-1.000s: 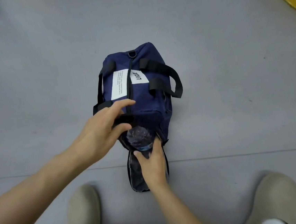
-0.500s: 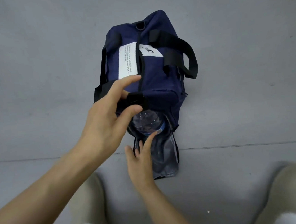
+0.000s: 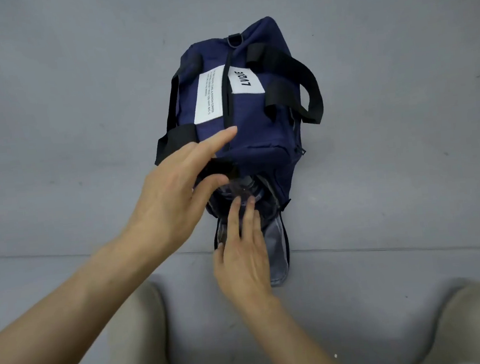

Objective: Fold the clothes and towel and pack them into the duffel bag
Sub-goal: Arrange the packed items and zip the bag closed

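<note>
Standing in beige shoes at the near edge. Pressing the straight, unclenched right hand against a clear bottle in the open end pocket, flap lying flat. Pinching the black end tab with the left hand. Beyond, navy duffel bag lengthwise, top zip closed, grey floor on every side.

Navy duffel bag, black straps

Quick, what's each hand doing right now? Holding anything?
Left hand: pinches the black end tab of the duffel bag.
Right hand: open, straight fingers pressing on the bottle.
</note>
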